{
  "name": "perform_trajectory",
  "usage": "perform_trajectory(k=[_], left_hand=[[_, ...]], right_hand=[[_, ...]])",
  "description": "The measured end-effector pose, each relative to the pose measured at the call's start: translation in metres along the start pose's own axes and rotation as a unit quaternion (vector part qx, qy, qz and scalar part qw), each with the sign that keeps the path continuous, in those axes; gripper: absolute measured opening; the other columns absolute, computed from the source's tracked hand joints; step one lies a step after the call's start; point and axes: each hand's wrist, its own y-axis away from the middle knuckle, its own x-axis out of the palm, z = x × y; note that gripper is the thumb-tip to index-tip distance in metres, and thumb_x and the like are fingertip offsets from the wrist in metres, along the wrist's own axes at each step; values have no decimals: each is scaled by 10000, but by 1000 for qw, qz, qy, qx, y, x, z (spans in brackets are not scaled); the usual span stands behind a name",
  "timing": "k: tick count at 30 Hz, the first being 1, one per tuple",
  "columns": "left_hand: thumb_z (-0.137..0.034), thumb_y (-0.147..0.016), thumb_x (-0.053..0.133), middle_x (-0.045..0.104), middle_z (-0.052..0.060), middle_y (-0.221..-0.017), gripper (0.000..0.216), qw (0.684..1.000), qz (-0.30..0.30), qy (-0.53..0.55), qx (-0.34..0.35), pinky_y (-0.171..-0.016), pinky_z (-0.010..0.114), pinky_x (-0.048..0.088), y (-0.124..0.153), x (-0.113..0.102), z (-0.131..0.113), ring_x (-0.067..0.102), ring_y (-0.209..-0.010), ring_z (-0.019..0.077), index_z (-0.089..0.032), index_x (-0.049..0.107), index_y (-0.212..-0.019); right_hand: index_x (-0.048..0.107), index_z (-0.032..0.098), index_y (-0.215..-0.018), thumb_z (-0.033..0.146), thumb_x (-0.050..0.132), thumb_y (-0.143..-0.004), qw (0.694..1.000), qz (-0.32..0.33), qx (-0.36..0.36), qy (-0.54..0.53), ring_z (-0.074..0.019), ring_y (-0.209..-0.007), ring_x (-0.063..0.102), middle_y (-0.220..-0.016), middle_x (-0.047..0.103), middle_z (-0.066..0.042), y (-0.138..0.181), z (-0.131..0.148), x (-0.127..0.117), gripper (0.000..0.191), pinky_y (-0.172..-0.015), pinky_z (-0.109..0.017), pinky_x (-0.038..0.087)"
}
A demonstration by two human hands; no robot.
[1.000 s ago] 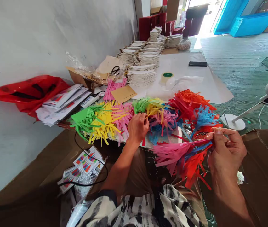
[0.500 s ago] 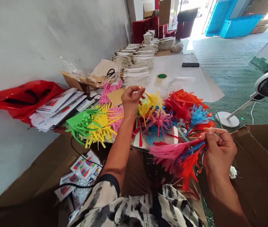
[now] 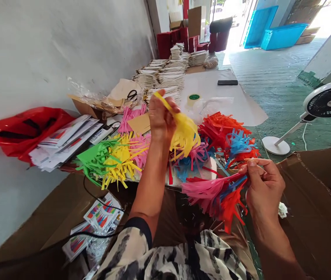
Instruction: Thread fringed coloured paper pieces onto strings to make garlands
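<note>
My left hand (image 3: 160, 116) is raised above the pile and pinches a yellow paper fringe (image 3: 183, 132) that hangs down from its fingers. My right hand (image 3: 263, 186) is closed on the ends of a bunch of pink, blue and red paper fringes (image 3: 214, 192) held over my lap. Between the hands lies a heap of cut fringes: green (image 3: 93, 159), yellow (image 3: 121, 157), pink, blue (image 3: 237, 142) and red-orange (image 3: 222, 124).
A red plastic bag (image 3: 19, 128) and printed sheets (image 3: 63, 142) lie at left by the wall. Stacks of white paper (image 3: 161, 76), scissors (image 3: 130, 94), a tape roll (image 3: 193, 99) and a phone (image 3: 227, 82) sit farther back. A white fan (image 3: 325, 105) stands right. Open cardboard box flaps (image 3: 319, 202) surround me.
My left hand has lifted from the pile, pulling a yellow fringe up and clear of the heap. My right hand keeps holding its bunch, nearly still.
</note>
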Motion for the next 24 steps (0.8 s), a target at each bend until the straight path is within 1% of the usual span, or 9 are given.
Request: perform_trajectory(k=[1,2,4,5,6,9,13,19,24], left_hand=[[-643,-1017,560,678,5,-776,430,998,50,-19,20,-495,218,506,14,4,-4,679,-609,105,-250,724,-1074],[-615,-985,636,688,4,-750,382,989,141,-34,25,-474,229,490,30,8,-6,660,-569,107,-254,752,-1028],[-519,-905,782,761,23,-804,270,946,315,-78,13,-556,272,546,65,12,-2,685,-618,126,-253,808,-941],[-473,-879,821,789,34,-845,233,923,373,-96,10,-622,285,561,80,13,4,705,-684,141,-253,828,-955],[-456,-851,850,792,38,-829,235,913,395,-103,-1,-642,282,553,94,13,12,707,-703,149,-241,838,-947],[-492,-801,879,774,34,-764,333,897,418,-99,-107,-600,249,503,116,11,40,673,-638,129,-192,827,-938],[-504,-722,930,759,32,-736,397,881,420,-42,-215,-627,245,524,122,7,66,685,-629,136,-154,780,-834],[-500,-705,938,765,38,-759,408,869,425,1,-256,-643,252,527,124,-3,76,684,-649,142,-150,777,-839],[-471,-690,950,748,26,-726,390,874,396,11,-280,-637,258,530,127,-12,80,677,-626,142,-152,768,-822]], right_hand=[[694,189,-890,485,822,-851,1000,3,2,3,-132,-615,607,-667,671,30,1,0,-1,324,-666,-266,480],[700,193,-899,488,814,-859,1000,6,4,10,-134,-626,612,-676,673,30,3,1,-3,318,-677,-269,486],[714,203,-921,498,789,-883,999,25,8,29,-141,-650,618,-699,679,24,6,3,-5,307,-687,-272,490],[717,208,-928,506,772,-897,998,42,13,41,-143,-648,612,-705,679,20,8,3,-5,305,-673,-271,484],[717,212,-930,516,755,-909,996,65,20,52,-145,-635,598,-702,675,17,10,4,-4,307,-646,-268,472],[701,218,-917,564,719,-922,989,126,50,62,-135,-561,514,-659,636,23,13,2,2,347,-540,-255,389],[674,204,-909,605,707,-921,983,157,77,47,-123,-550,477,-643,628,19,12,-6,8,403,-530,-247,356],[678,197,-1015,650,698,-912,973,196,105,56,-158,-604,555,-681,676,-3,12,-18,9,465,-563,-259,382],[688,196,-1009,650,686,-921,965,224,110,80,-167,-627,568,-697,686,-11,12,-25,14,462,-568,-265,360]])
